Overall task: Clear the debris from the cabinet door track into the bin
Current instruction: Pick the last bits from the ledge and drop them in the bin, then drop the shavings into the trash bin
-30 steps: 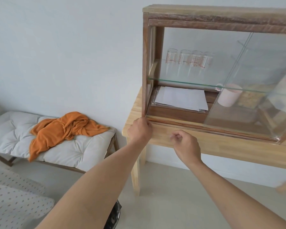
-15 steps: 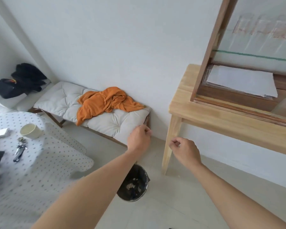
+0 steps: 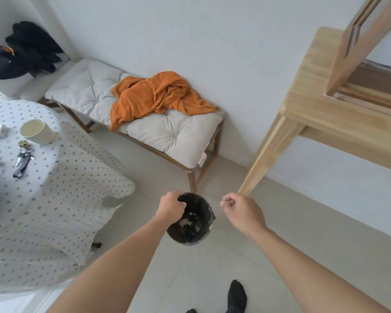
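A small black bin (image 3: 203,231) lined with a dark bag stands on the floor, with pale bits of debris (image 3: 189,221) at its bottom. My left hand (image 3: 171,207) hovers over the bin's left rim, fingers bunched together; nothing shows between them. My right hand (image 3: 240,211) hangs just right of the bin, thumb and fingers pinched, with nothing visible in the pinch. The wooden cabinet (image 3: 352,53) with its bottom door track (image 3: 370,98) sits on a light wooden table (image 3: 339,123) at the upper right, well above both hands.
The table leg (image 3: 262,159) comes down just behind the bin. A cushioned bench (image 3: 167,132) with an orange cloth (image 3: 156,96) stands against the wall. A dotted tablecloth (image 3: 43,199) with a cup (image 3: 35,131) and keys (image 3: 23,158) fills the left. My socked foot (image 3: 236,297) is below.
Both hands came away from the cabinet track, down and left to the bin. My view swung from the cabinet to the floor. The left hand now sits over the bin.
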`<state>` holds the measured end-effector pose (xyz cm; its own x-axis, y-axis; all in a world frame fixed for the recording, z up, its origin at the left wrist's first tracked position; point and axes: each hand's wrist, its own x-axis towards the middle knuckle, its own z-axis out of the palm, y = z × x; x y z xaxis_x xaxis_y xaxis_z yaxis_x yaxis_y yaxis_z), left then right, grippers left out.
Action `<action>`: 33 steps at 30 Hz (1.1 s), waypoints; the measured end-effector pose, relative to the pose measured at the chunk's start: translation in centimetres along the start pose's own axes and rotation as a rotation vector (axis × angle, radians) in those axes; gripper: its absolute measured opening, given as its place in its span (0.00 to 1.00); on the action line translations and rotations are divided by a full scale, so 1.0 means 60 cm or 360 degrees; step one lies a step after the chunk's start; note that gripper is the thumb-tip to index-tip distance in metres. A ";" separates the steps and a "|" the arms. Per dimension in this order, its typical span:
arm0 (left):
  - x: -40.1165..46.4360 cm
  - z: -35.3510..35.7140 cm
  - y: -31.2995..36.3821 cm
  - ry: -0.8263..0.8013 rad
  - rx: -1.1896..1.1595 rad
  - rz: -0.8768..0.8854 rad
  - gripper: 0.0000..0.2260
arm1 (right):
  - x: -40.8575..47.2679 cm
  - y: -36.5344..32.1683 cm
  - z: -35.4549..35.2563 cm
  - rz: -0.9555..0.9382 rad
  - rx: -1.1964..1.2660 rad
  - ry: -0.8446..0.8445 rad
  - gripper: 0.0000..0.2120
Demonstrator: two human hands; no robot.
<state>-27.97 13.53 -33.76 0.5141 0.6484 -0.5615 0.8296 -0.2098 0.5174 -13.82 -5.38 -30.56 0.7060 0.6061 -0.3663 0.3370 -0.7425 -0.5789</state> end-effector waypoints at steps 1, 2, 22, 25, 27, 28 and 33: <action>-0.004 -0.007 0.006 0.0006 0.0007 0.0012 0.17 | -0.005 0.001 -0.016 0.0009 0.0008 0.0035 0.08; -0.009 -0.017 0.015 0.0002 0.0021 0.0036 0.17 | -0.010 -0.001 -0.035 0.0019 0.0023 0.0077 0.08; -0.216 -0.200 0.678 0.0135 -0.0029 0.1330 0.36 | -0.208 0.051 -0.681 -0.0037 0.0273 0.1499 0.09; -0.219 -0.165 0.719 0.0048 -0.0113 0.1340 0.40 | -0.222 0.095 -0.740 -0.0092 0.0132 0.1638 0.08; -0.221 -0.141 0.735 0.0044 -0.0177 0.1389 0.41 | -0.225 0.122 -0.766 -0.0147 -0.0015 0.1698 0.08; -0.222 -0.130 0.742 0.0059 -0.0203 0.1430 0.40 | -0.225 0.136 -0.776 -0.0180 -0.0108 0.1734 0.09; -0.216 -0.101 0.761 0.0143 -0.0304 0.1509 0.39 | -0.226 0.209 -0.831 -0.0318 -0.0865 0.1913 0.27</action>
<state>1.91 -0.01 1.06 0.9259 0.3266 0.1900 0.0260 -0.5568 0.8302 11.86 -37.12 3.48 0.6280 0.2991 0.7184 0.5038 -0.8599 -0.0824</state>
